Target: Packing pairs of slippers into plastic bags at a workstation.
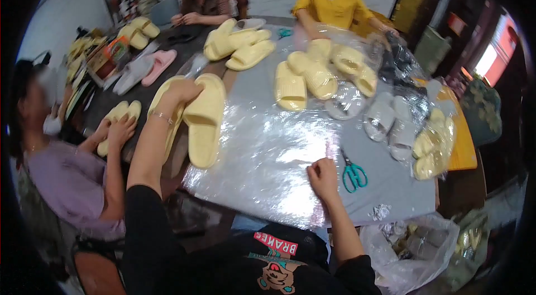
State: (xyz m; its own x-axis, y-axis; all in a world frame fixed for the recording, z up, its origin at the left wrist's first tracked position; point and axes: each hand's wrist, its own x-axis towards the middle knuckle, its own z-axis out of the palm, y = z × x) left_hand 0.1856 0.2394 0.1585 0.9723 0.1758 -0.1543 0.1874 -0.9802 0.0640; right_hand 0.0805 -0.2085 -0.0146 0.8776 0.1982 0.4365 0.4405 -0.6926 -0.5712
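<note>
My left hand [184, 93] is closed on a pair of pale yellow slippers [205, 133], gripping them near their straps at the table's left side. One slipper shows almost whole; its mate is partly covered by my hand and forearm. My right hand [324, 178] rests at the near edge of a shiny clear plastic film [262, 155], fingers curled. Whether anything sits between those fingers is hidden. Close by on its right lie teal-handled scissors [354, 176].
Yellow slippers [291, 87] lie in the middle, with grey slippers [380, 117] and bagged yellow ones [432, 150] on the right. A plastic bag [413, 256] hangs below the near right edge. A co-worker in purple [70, 178] handles slippers at left; two others sit across.
</note>
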